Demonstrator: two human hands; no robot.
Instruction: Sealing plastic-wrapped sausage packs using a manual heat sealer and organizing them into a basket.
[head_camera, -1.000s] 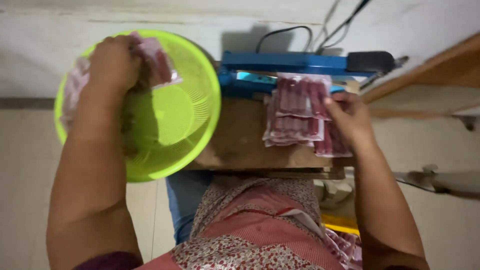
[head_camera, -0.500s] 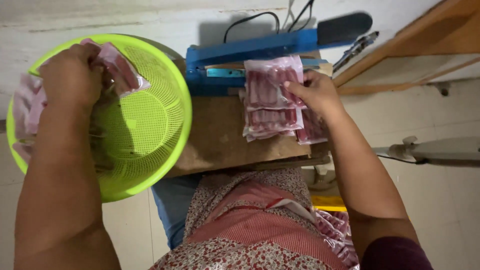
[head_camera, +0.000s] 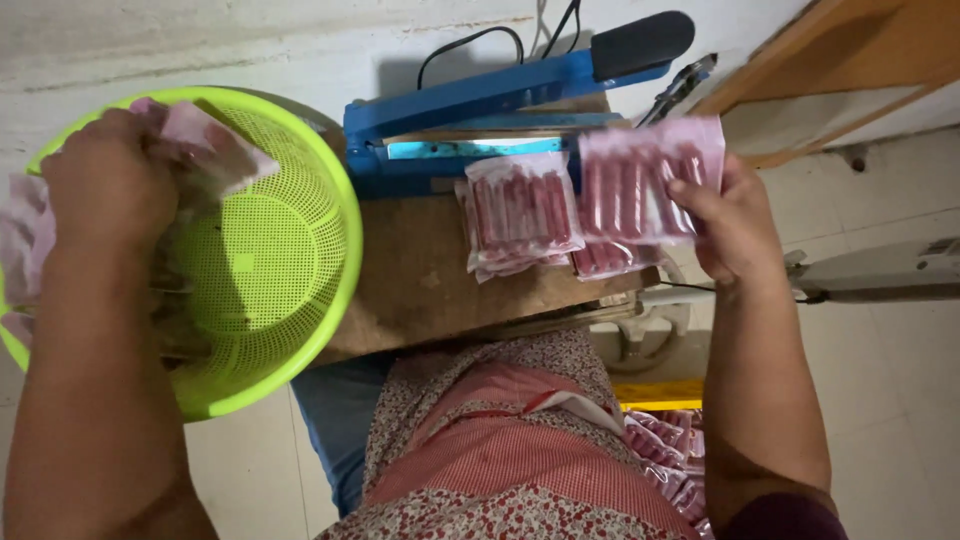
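My left hand (head_camera: 108, 190) reaches into a lime-green perforated basket (head_camera: 310, 250) and grips a clear packet of pink sticks (head_camera: 215, 150) at its rim. My right hand (head_camera: 735, 215) holds up another clear packet of red-pink sticks (head_camera: 645, 180) above the right end of a small wooden board (head_camera: 420, 275). A stack of similar sealed packets (head_camera: 520, 210) lies on the board beside that hand. Behind the stack stands a blue heat sealer (head_camera: 480, 100) with a black handle.
A wooden frame (head_camera: 850, 60) stands at the upper right. A pale machine arm (head_camera: 880, 270) lies at the right. More pink packets (head_camera: 665, 440) sit low by my lap. The floor is pale tile, with a white wall behind.
My right hand has lifted one packet off the stack and moved it to the right. My left hand stays in the basket, and the view has shifted so the basket sits further left.
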